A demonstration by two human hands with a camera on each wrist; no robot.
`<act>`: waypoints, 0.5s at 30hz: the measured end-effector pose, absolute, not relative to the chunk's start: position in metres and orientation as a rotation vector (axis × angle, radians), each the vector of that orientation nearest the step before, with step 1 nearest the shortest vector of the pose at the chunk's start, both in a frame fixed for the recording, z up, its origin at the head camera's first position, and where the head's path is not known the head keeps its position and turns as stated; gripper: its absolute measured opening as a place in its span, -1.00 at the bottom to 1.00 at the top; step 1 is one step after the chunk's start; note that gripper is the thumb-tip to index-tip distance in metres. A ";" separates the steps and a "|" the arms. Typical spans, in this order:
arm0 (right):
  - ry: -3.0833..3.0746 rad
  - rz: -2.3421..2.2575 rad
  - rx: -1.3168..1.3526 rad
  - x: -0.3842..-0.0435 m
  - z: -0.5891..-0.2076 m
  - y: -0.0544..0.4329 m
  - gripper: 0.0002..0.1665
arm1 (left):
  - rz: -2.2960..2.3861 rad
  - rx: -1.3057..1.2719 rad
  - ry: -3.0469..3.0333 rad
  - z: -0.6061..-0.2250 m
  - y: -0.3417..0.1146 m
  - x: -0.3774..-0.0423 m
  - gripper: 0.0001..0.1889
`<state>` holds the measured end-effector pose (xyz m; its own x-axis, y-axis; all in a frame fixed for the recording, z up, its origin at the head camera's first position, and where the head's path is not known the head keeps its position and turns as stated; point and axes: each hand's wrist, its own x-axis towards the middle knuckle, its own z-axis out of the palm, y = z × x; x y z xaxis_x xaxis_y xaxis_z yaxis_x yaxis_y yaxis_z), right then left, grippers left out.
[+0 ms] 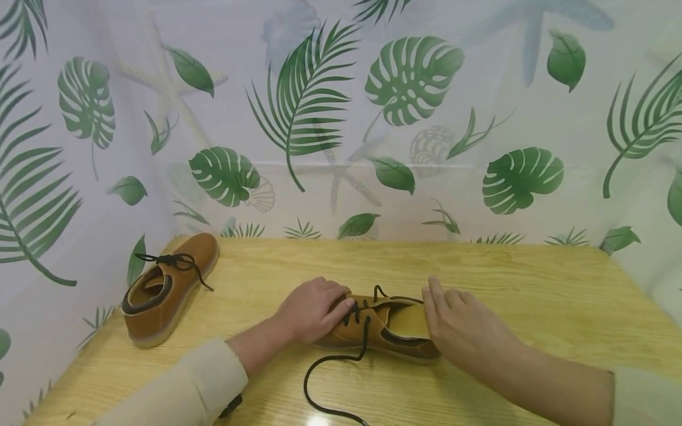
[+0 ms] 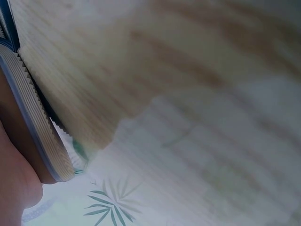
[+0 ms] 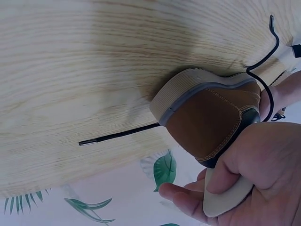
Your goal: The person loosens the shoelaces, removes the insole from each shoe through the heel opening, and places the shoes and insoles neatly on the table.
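A brown lace-up shoe (image 1: 396, 348) lies on its sole on the wooden table, toe to the left and heel to the right. My left hand (image 1: 314, 310) grips its toe end, thumb near the lace holes. At the heel, my right hand (image 1: 469, 322) pinches a pale insole (image 3: 230, 197) between thumb and fingers. The insole's tan face shows inside the shoe opening, and its rounded end sticks out above the heel collar. A black shoelace (image 1: 305, 381) is threaded through the eyelets, with one long end trailing toward the front. Its other end (image 3: 117, 135) lies beyond the shoe.
A matching brown shoe (image 1: 199, 254) with its lace tied in a bow stands at the table's left edge. A leaf-patterned cloth (image 1: 319, 195) hangs behind the wooden table (image 1: 533, 278) and along its sides. A small dark object (image 1: 231, 406) shows beside my left sleeve.
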<state>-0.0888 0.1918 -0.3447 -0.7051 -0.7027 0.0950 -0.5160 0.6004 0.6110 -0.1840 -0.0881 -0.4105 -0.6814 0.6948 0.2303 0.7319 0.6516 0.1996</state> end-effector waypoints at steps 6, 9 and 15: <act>-2.482 -0.793 0.968 -0.086 -0.345 0.194 -0.44 | -0.419 -1.197 -2.723 -0.411 -0.088 -0.185 -0.55; -2.482 -0.783 0.965 -0.086 -0.345 0.195 -0.42 | -0.421 -1.196 -2.727 -0.410 -0.088 -0.185 -0.55; -2.504 -0.749 0.961 -0.084 -0.344 0.199 -0.39 | -0.422 -1.197 -2.732 -0.409 -0.088 -0.185 -0.55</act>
<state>-0.0844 0.1988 -0.3440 -0.7063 -0.6950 0.1347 -0.5068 0.6292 0.5893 -0.1850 -0.0877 -0.4088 -0.6772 0.6996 0.2279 0.7357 0.6464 0.2020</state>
